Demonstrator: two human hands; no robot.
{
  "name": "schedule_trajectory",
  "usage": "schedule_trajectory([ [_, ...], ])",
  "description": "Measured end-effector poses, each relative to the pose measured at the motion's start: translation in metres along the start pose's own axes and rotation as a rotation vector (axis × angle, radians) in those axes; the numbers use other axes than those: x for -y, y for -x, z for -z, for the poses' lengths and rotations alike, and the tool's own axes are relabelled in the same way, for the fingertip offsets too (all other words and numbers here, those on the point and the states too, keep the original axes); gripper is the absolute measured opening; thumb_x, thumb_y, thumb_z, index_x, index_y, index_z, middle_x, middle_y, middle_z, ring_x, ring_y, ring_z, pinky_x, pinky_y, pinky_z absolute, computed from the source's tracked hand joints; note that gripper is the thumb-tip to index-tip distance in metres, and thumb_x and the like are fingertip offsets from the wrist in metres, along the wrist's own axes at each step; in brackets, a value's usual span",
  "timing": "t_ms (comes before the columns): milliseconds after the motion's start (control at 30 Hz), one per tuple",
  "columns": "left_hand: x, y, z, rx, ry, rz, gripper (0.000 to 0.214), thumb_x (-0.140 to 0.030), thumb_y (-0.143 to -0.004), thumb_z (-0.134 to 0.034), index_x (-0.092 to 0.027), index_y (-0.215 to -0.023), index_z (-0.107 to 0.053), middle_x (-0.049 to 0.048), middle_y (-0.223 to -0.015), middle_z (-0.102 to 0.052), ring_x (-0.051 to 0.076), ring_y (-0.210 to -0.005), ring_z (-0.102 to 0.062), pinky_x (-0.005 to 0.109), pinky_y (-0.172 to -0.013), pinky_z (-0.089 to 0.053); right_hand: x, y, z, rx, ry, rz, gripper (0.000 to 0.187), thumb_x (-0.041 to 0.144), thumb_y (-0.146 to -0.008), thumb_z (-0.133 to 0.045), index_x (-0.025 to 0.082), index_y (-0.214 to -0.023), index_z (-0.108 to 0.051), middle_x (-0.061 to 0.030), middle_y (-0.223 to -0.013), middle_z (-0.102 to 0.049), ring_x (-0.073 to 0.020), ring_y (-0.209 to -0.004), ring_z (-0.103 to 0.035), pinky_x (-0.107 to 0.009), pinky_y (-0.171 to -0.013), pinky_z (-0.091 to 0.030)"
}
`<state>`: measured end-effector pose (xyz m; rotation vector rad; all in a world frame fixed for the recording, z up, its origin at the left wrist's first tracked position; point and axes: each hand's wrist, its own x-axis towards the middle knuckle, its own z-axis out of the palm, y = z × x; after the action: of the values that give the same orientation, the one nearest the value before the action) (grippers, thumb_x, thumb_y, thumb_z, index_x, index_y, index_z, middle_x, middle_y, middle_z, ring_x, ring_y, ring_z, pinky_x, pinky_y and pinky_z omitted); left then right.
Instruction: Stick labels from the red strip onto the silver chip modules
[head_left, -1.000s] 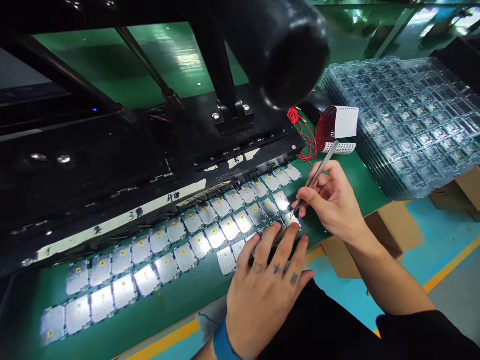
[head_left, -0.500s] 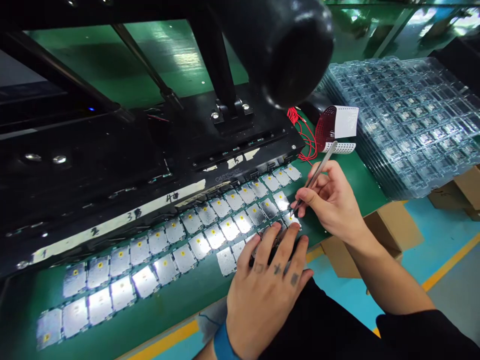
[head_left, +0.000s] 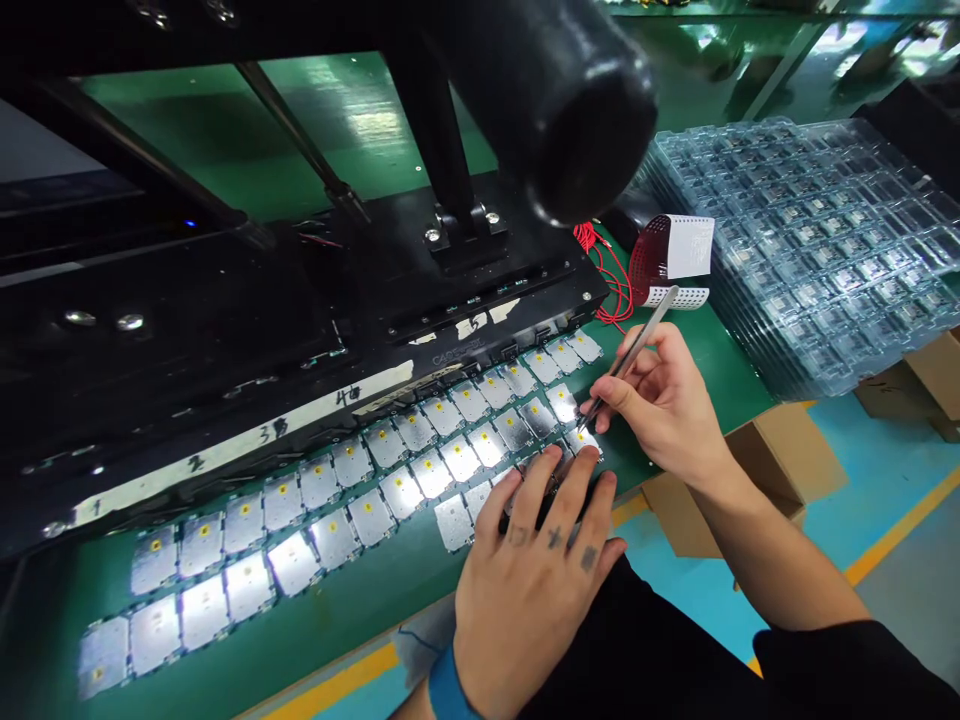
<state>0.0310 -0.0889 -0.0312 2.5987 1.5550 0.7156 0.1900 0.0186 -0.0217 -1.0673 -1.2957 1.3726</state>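
Note:
My right hand pinches a pair of metal tweezers, slanting down with the tips at a small circuit board at the right end of the rows. Fingers spread, my left hand lies palm down over boards of the nearest row, covering part of them; its fingertips reach close to the tweezer tips. Several more silver-covered circuit boards lie side by side in long rows, many bearing a small yellow dot. Whether the tips grip anything is too small to tell.
A black machine fixture with numbered tape stands behind the rows. Red wire and a curled sheet with a white label lie beyond my right hand. Stacked clear trays stand at right; an open cardboard box sits below the table edge.
The view has shifted slightly, moving the fixture and left-hand boards a little rightward in the picture. Both hands and the tweezers stay almost in place.

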Motion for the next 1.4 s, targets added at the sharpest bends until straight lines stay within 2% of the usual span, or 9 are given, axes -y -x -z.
schedule_trajectory([
  [167,0.000,0.000,0.000,-0.012,0.009,0.001,0.036,-0.044,-0.100,-0.053,-0.026,-0.128,-0.067,-0.0011,-0.139,-0.065,0.025,-0.130,-0.049,0.041,-0.118,-0.021,0.002,0.002,0.001,-0.057,-0.027,0.038,0.035,0.031,-0.088,-0.073,0.029,-0.100,-0.040,0.0061,-0.076,-0.065,-0.0134,-0.065,-0.072,-0.023,-0.049,-0.059],
  [333,0.001,-0.001,-0.001,-0.025,0.028,0.006,0.038,-0.045,-0.101,-0.052,-0.022,-0.129,-0.066,0.0011,-0.139,-0.065,0.025,-0.130,-0.049,0.041,-0.119,-0.019,0.010,-0.006,0.023,-0.133,-0.070,0.136,0.038,0.034,-0.088,-0.074,0.029,-0.097,-0.038,0.0050,-0.085,-0.069,-0.0161,-0.079,-0.076,-0.026,-0.060,-0.064],
  [533,0.002,-0.001,0.004,-0.040,0.090,-0.001,0.040,-0.046,-0.100,-0.051,-0.021,-0.127,-0.067,0.0038,-0.139,-0.064,0.026,-0.132,-0.048,0.041,-0.121,-0.018,0.016,-0.017,0.047,-0.113,-0.068,0.038,0.053,0.042,-0.076,-0.085,0.028,-0.095,-0.038,0.0071,-0.082,-0.073,-0.0140,-0.075,-0.076,-0.025,-0.070,-0.065],
  [633,-0.004,-0.003,0.005,-0.022,0.111,0.021,0.040,-0.047,-0.097,-0.058,-0.023,-0.128,-0.066,0.0032,-0.143,-0.061,0.028,-0.136,-0.045,0.045,-0.122,-0.016,0.014,-0.018,0.048,-0.087,-0.055,0.015,0.054,0.038,-0.073,-0.087,0.027,-0.094,-0.039,0.0068,-0.078,-0.073,-0.0138,-0.072,-0.076,-0.023,-0.067,-0.065],
  [767,-0.016,-0.017,-0.003,0.047,0.086,0.025,0.048,-0.053,-0.094,-0.061,-0.026,-0.134,-0.063,0.0007,-0.149,-0.057,0.029,-0.139,-0.042,0.048,-0.125,-0.008,0.010,-0.016,0.043,-0.144,0.016,0.051,0.049,0.035,-0.077,-0.085,0.027,-0.093,-0.039,0.0054,-0.075,-0.071,-0.0160,-0.069,-0.076,-0.023,-0.060,-0.066],
  [867,-0.021,-0.027,-0.011,0.029,0.042,0.030,0.050,-0.055,-0.095,-0.058,-0.025,-0.134,-0.063,0.0011,-0.148,-0.057,0.028,-0.139,-0.042,0.048,-0.126,-0.002,0.008,-0.014,0.040,-0.148,0.064,0.054,0.046,0.034,-0.079,-0.083,0.028,-0.094,-0.040,0.0051,-0.076,-0.070,-0.0173,-0.070,-0.077,-0.025,-0.060,-0.067],
  [1000,-0.022,-0.029,-0.018,0.010,-0.007,0.034,0.050,-0.056,-0.096,-0.056,-0.025,-0.135,-0.062,0.0020,-0.147,-0.058,0.026,-0.138,-0.042,0.047,-0.126,0.002,0.007,-0.013,0.040,-0.132,0.083,0.061,0.044,0.033,-0.082,-0.080,0.027,-0.094,-0.038,0.0051,-0.076,-0.070,-0.0163,-0.070,-0.076,-0.025,-0.060,-0.066],
  [1400,-0.022,-0.026,-0.017,0.055,-0.006,0.037,0.051,-0.056,-0.096,-0.054,-0.025,-0.135,-0.062,0.0033,-0.149,-0.056,0.027,-0.136,-0.045,0.049,-0.126,-0.003,0.005,-0.012,0.042,-0.091,0.143,0.092,0.037,0.028,-0.088,-0.074,0.027,-0.095,-0.038,0.0052,-0.078,-0.070,-0.0161,-0.069,-0.075,-0.030,-0.061,-0.065],
])
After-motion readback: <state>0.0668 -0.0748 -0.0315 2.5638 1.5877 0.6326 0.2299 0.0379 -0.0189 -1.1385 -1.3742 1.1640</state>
